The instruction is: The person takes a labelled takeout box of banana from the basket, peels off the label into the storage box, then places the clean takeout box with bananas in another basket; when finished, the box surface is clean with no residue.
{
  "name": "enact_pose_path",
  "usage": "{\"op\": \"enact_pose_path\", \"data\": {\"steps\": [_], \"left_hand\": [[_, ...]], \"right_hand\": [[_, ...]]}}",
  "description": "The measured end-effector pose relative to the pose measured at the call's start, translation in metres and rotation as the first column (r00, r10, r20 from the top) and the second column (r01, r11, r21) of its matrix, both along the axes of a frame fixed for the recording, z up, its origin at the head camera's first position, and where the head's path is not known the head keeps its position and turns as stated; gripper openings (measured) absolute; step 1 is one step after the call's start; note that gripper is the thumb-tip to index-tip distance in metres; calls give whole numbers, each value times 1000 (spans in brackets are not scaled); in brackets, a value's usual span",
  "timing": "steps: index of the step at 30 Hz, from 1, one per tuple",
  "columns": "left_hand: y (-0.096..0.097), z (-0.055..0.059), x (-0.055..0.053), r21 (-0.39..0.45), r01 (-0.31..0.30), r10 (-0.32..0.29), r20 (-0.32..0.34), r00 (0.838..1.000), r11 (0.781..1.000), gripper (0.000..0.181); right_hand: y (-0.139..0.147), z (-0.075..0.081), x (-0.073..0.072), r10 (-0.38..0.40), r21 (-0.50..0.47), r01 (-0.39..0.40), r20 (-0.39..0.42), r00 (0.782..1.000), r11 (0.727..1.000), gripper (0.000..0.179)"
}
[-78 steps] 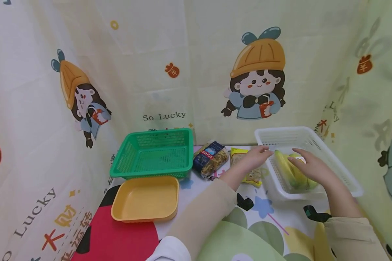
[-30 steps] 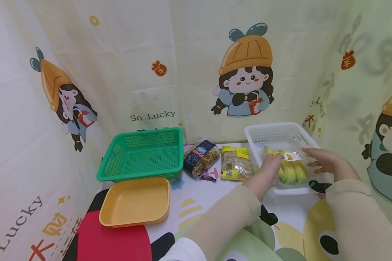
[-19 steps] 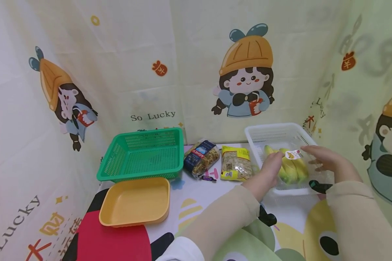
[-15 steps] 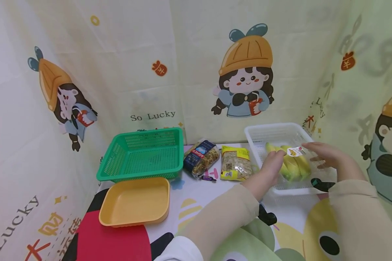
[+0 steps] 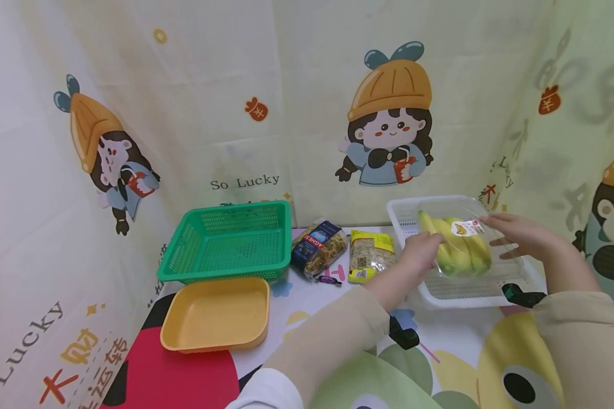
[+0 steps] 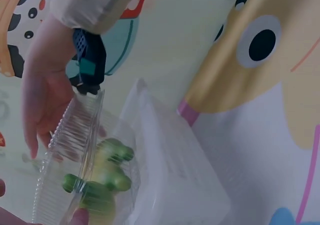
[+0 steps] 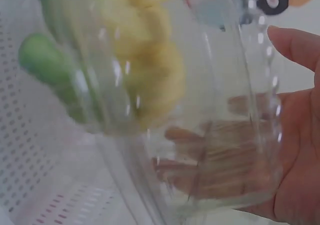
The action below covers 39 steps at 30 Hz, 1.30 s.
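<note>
Pale fabric hangings (image 5: 317, 68) printed with orange-hatted cartoon girls (image 5: 391, 130) surround a softly lit table surface (image 5: 184, 375) with large, colourful printed shapes.

The tabletop (image 5: 184, 380) carries baskets (image 5: 225, 250), a tray (image 5: 215, 312), bags (image 5: 317, 247), perhaps candy (image 5: 330, 280).

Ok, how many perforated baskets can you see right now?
2. The green basket is at the back left, behind the yellow tray; the white basket is on the right, partly covered by the clear banana box. No third one shows.

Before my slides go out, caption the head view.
Left hand and right hand hold a clear box of bananas over a white basket.
</note>
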State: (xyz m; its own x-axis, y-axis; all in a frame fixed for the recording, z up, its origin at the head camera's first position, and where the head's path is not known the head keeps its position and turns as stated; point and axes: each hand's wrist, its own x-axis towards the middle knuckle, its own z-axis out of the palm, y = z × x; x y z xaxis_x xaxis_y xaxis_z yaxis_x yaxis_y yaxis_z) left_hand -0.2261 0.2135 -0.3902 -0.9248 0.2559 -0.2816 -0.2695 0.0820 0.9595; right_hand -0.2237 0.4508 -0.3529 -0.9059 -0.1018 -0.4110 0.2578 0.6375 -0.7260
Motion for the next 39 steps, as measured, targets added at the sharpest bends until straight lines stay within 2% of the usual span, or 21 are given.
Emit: {"op": "enact_pose_path", "data": {"steps": [6, 11, 14, 18, 22, 26, 31, 39], "left_hand": [[-24, 6, -8, -41, 96, -99, -70, 993, 995, 43], [-44, -1, -9, -55, 147, -152, -97, 984, 988, 50], [-55, -5, -8, -75, 159, -168, -151, 974, 985, 51], [-68, -5, -5, -138, 150, -178, -213, 961, 979, 52], [-84, -5, -4, -177, 114, -153, -227, 962, 978, 52], [-99, -9, -3, -186, 91, -135, -240, 961, 978, 52], [-118, -15, 2, -173, 81, -128, -280, 951, 982, 55], [-153, -24, 15, -193, 46, -117, -372, 921, 980, 62]], "right_hand": [[-12, 5, 7, 0, -22, -1, -62, 998, 1000, 91], [-25, -1, 14, 5, -46, -9, -104, 995, 999, 89], [-34, -5, 18, 1, -33, -5, -132, 991, 999, 89], [-45, -6, 24, -12, -9, 10, -167, 986, 1000, 88], [-61, -4, 27, -12, 4, 13, -198, 980, 1000, 86], [-78, -5, 29, -11, -2, 11, -210, 978, 1000, 84], [-96, -9, 33, -11, -38, 2, -241, 970, 999, 83], [-130, -13, 45, 1, 8, 1, -298, 955, 1000, 80]]}}
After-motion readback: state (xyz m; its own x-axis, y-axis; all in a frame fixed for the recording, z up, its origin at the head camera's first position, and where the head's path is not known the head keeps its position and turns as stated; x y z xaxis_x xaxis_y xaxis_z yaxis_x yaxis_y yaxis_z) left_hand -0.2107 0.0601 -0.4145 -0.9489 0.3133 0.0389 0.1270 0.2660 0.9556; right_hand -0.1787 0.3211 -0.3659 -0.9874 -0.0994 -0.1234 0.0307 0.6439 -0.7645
